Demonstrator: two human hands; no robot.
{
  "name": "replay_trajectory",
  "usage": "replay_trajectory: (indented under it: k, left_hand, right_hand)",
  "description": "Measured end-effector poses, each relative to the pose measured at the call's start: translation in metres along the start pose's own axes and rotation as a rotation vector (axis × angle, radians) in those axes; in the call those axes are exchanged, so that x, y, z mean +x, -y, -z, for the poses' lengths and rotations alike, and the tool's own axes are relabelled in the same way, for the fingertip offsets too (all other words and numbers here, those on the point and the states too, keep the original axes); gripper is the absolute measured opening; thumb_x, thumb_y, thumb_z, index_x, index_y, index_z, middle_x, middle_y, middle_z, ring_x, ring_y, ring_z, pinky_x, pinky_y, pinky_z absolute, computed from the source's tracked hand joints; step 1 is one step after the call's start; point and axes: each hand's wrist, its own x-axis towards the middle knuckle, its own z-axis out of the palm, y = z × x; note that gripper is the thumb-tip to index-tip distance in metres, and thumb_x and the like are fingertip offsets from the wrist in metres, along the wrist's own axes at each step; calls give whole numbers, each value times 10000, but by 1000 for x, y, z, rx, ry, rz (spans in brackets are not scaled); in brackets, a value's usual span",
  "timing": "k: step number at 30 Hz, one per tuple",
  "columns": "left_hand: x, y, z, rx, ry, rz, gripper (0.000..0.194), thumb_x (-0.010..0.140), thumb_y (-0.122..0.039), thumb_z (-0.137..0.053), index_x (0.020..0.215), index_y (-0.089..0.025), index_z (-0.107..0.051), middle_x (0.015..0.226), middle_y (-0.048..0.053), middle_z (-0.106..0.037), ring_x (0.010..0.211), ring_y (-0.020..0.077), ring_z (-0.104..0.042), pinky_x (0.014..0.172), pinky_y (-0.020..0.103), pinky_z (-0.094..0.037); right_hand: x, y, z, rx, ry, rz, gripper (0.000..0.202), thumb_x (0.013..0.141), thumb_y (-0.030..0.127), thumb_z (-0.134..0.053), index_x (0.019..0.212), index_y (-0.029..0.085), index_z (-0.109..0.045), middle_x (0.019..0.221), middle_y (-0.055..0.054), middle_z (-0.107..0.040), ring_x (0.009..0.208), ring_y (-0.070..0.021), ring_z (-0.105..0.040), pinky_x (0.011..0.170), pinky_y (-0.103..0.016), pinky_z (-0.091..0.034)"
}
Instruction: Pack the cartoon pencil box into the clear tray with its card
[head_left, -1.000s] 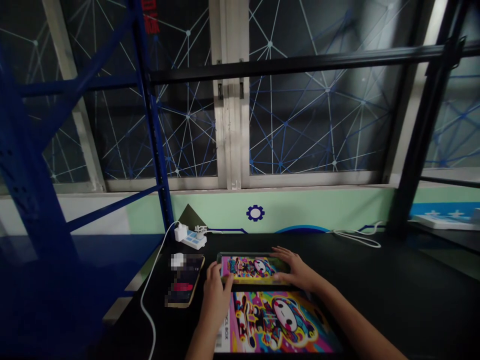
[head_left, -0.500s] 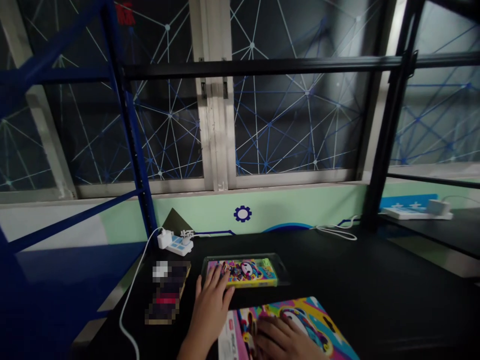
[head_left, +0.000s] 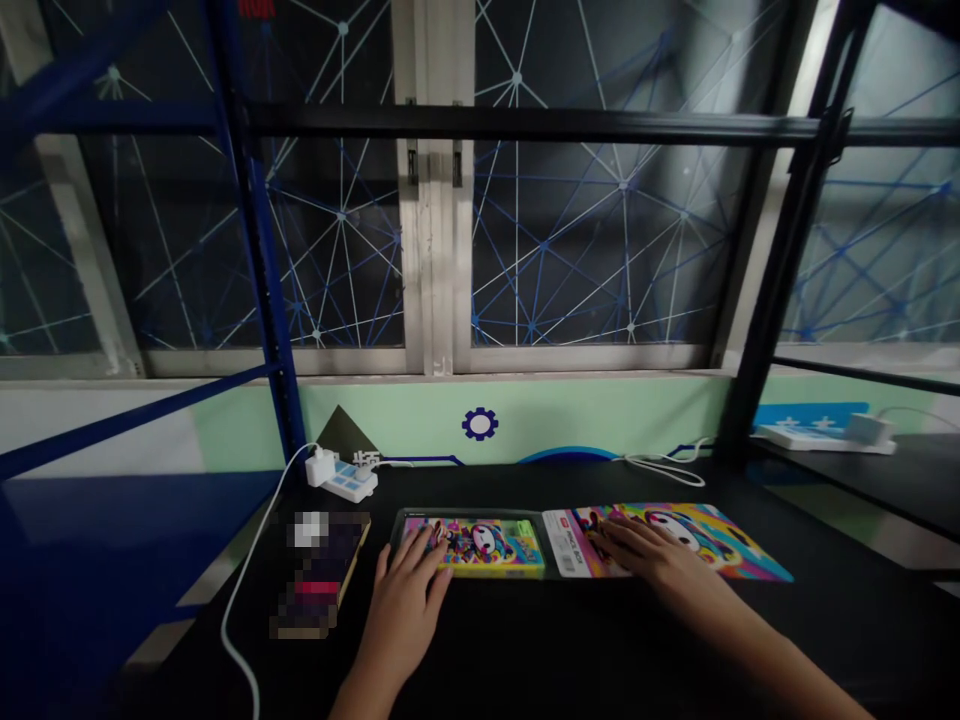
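Colourful box (head_left: 499, 545): lay flat in a clear tray (head_left: 465, 513) on the dark surface (head_left: 525, 650), picture side up. And straight to its right, a printed card (head_left: 739, 545) with the words PENCIL BOX: rested flat too, just beside the tray, level with it!

Seemed, as a judgement, a steadying and aligning step: kept the two pieces side by side, with one hand on each. Called for only light pressure there; for any shift, called for a gentle slide, or a fingertip under an edge, without dragging the tray along.

Now to the hands! Saw the left hand (head_left: 405, 595) palm down over the box's left end, with fingers spread and reaching forward, thumb out by the near edge, pinching nothing. Saw the right hand (head_left: 649, 555) flat on the card's left half, with fingers extended close together, pointing leftward, and no grip visible. Ran the left forearm up steeply from the bottom edge; slanted the right one in, long and low, from the lower right.

Farther out, spotted a phone (head_left: 326, 580) to the left, partly blurred, a white cable (head_left: 232, 620) beyond it, and a power strip (head_left: 352, 482) behind.
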Motion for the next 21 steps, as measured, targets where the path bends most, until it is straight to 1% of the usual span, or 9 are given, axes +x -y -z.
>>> replay_trajectory:
  k: [2, 4, 8, 12, 17, 21]
  left_hand:
    - [1, 0, 1, -1, -6, 7, 400, 1043, -342, -394, 1390, -357, -594, 1566, 9, -501, 1471, 249, -438, 1194, 626, -323]
    - [2, 1, 1, 2, -13, 14, 399, 1043, -341, -396, 1387, -352, -598, 1562, 16, -506, 1469, 252, -441, 1191, 625, -326]
    - [2, 1, 1, 10, -23, 20, 405, 1044, -351, -394, 1395, -334, -594, 1561, 34, -509, 1467, 257, -444, 1192, 628, -317]
    - [2, 2, 0, 1, -26, 12, 400, 1040, -349, -405, 1388, -339, -601, 1551, 41, -520, 1465, 261, -447, 1189, 627, -320]
    - [1, 3, -1, -12, -22, 12, 396, 1032, -369, -430, 1386, -339, -604, 1549, 42, -520, 1467, 267, -443, 1192, 634, -312]
    - [1, 4, -2, -33, -30, -1, 405, 1013, -392, -480, 1401, -349, -588, 1550, 41, -518, 1472, 278, -435, 1191, 641, -312]
  right_hand:
    - [5, 0, -8, -19, -14, 49, 680, 904, 85, -481, 1550, 289, -420, 1390, -78, -673, 1230, -275, -647, 966, -448, -546]
    - [7, 2, -13, -34, -5, 61, 673, 908, 89, -477, 1551, 276, -418, 1388, -86, -673, 1215, -287, -650, 952, -464, -548]
    - [5, 6, -13, -32, 43, 61, 643, 925, 116, -472, 1547, 271, -425, 1425, -84, -647, 1218, -312, -641, 951, -511, -536]
    - [8, 5, -10, -5, 38, 72, 674, 905, 110, -481, 1555, 275, -411, 1416, -86, -652, 1219, -314, -636, 958, -521, -515]
    - [27, 10, -10, -5, 31, 100, 645, 879, 69, -480, 1502, 235, -490, 1394, -111, -664, 1211, -325, -640, 950, -516, -505]
    - [47, 26, -13, 20, 40, 131, 633, 886, 68, -469, 1505, 202, -483, 1413, -123, -648, 1221, -323, -636, 945, -500, -514]
